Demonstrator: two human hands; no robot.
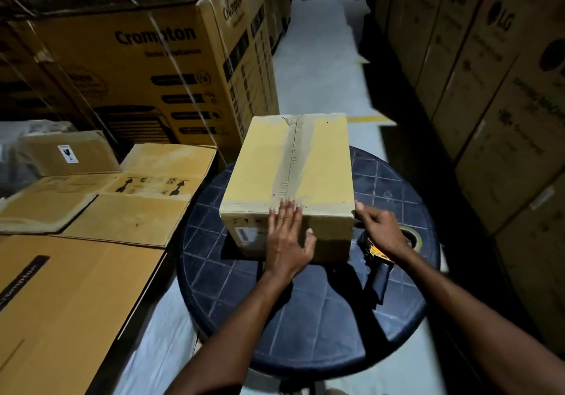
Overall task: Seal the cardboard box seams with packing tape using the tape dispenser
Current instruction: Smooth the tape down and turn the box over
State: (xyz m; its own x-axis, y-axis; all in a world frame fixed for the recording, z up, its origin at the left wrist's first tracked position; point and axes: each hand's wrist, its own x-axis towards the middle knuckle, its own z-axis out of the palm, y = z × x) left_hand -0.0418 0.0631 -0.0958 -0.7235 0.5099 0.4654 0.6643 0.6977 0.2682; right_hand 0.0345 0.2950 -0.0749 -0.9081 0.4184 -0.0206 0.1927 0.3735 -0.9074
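One left hand point(286, 238) presses the box point(290, 162); right hand point(380, 229) seemingly touches its corner.

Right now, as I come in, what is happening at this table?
A person is sealing a cardboard box on a round table. Its top seam already carries tape. The left hand presses flat on the box's near face, the right hand touches its right corner. The tape dispenser lies on the table under that hand.
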